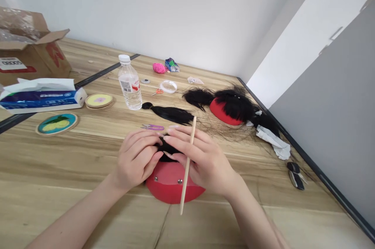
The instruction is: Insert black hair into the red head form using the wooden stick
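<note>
A pale wood-grain counter (43,186), crossed by a dark strip (99,72), runs back to a plain white wall (175,10), with a white panel (293,45) and a grey surface (336,124) rising along its right edge, all in soft, even light.

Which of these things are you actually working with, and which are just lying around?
In use: left hand, right hand, black hair tuft, red dome, wooden stick.
Lying about: water bottle, tissue pack, cardboard box, pink yarn, purple scissors.
</note>
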`<move>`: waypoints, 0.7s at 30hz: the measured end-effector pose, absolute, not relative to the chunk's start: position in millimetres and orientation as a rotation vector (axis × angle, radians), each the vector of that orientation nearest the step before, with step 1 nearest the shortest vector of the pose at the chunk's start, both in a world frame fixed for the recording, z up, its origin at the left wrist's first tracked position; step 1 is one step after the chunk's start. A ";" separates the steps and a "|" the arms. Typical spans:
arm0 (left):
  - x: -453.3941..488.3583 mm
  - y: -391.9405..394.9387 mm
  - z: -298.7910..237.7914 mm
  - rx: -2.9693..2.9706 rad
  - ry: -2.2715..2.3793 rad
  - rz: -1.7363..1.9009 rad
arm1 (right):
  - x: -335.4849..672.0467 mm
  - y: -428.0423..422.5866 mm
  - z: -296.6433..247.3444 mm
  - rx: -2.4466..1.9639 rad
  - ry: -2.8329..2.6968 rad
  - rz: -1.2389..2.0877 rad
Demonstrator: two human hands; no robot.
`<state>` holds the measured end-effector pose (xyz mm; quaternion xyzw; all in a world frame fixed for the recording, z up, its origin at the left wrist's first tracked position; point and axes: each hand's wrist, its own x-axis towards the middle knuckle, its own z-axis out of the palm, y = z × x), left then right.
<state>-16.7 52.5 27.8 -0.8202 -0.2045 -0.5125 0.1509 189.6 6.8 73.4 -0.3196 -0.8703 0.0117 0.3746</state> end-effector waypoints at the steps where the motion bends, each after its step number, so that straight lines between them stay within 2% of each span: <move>1: -16.2 51.1 28.1 -2.368 -0.595 -1.460 | 188.1 6.5 72.5 -0.809 -2.248 -0.025; 8: -14.5 49.9 27.2 -2.378 -0.593 -1.509 | 184.1 6.8 67.6 -0.778 -2.314 -0.276; 21: -14.2 52.0 23.5 -2.304 -0.407 -1.496 | 196.1 21.7 59.1 -0.862 -2.203 -0.131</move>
